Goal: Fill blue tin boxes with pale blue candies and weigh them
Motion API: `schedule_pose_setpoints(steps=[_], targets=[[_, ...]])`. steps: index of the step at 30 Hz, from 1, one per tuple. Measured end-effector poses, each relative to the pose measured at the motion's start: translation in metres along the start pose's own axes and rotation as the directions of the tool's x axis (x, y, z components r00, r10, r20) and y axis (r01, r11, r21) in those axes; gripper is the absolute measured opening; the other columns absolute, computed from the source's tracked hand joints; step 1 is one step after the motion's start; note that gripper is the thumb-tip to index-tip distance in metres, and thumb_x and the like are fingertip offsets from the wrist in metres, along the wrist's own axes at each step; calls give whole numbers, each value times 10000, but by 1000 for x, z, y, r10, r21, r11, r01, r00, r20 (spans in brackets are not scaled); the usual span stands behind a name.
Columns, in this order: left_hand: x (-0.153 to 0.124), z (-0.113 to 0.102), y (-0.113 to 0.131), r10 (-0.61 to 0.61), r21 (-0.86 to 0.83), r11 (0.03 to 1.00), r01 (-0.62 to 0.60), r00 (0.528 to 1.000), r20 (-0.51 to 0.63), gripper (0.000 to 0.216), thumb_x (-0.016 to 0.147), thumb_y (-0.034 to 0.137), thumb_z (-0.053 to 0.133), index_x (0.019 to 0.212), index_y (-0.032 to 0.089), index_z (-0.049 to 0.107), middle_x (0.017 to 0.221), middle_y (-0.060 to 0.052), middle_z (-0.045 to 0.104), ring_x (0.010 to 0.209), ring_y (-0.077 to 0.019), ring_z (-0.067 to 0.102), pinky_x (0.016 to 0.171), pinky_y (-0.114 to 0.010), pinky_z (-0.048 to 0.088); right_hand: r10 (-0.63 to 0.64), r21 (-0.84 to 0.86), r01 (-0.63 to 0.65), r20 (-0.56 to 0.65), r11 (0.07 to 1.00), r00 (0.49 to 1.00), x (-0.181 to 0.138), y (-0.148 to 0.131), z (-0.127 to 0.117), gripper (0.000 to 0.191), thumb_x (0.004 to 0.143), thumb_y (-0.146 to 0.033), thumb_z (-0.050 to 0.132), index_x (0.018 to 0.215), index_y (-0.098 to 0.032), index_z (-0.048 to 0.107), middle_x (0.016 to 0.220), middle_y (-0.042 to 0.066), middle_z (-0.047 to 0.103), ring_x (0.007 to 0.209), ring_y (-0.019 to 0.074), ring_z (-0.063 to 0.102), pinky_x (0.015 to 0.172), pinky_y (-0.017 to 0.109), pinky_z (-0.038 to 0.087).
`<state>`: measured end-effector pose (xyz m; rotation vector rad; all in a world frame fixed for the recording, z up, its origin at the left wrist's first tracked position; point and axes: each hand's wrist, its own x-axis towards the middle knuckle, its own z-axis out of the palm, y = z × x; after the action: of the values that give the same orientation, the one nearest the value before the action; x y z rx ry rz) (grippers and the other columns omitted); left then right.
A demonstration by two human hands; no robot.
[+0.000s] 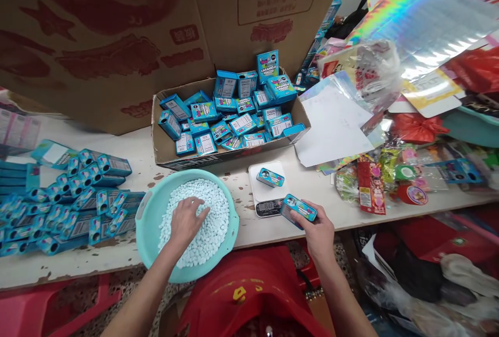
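Note:
My left hand rests on small pale candies in a turquoise basin. Its thumb is spread from the bent fingers; the palm side is hidden. Between thumb and fingers, my right hand grips a small blue candy box, tilted beside the front edge of a white kitchen scale. Another blue box lies on the scale's platform. The held box partly covers the scale's dark display, whose digits are too blurred to read.
Behind the basin and scale, an open carton holds many blue boxes. Stacked blue boxes crowd the table's left side. A large cardboard box stands at the back. White paper and candy packets cover the right side.

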<state>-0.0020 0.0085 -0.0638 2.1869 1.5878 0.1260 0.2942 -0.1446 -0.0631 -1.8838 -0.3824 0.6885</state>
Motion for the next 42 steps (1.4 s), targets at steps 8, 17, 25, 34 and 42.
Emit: schedule_pose_setpoints(steps=[8,17,25,34,42], targets=[[76,35,133,602,13,795,-607,791,108,473,787,208,593,1246,250,486,1310,-106,487,1228,-281,422,949,-462,408,60,-39,-59,35,998,998,5,0,5,550,510,-477,791,950,-172,665,896,40,644,819,219,598,749,351,484],[66,-20,101,378,-167,919,-357,918,117,444,799,401,586,1189,210,495,1114,-75,598,994,-224,589,769,-324,498,-26,-174,30,28,984,999,27,-22,48,592,499,-556,756,935,-163,677,954,68,640,850,267,585,783,399,473],[32,-131,-65,-442,-126,885,449,721,-534,564,747,382,597,1248,157,470,1185,-122,592,1085,-293,556,917,-411,434,-156,-30,157,39,987,987,36,5,80,612,577,-473,758,1075,-164,582,1065,77,596,989,257,570,872,426,475],[97,-88,-174,-537,118,773,624,742,-401,273,681,385,599,753,126,550,859,-120,641,929,-362,586,781,-541,447,-122,-26,121,-25,992,992,28,13,30,548,697,-460,670,1135,-173,509,1192,137,549,1102,246,536,923,444,442],[79,-97,-135,-202,71,946,315,748,-633,268,730,428,571,827,184,624,789,-43,625,884,-303,593,777,-449,473,4,-21,-6,-103,1000,995,20,29,18,534,677,-497,661,1067,-153,539,1168,152,577,1046,252,570,869,414,463]])
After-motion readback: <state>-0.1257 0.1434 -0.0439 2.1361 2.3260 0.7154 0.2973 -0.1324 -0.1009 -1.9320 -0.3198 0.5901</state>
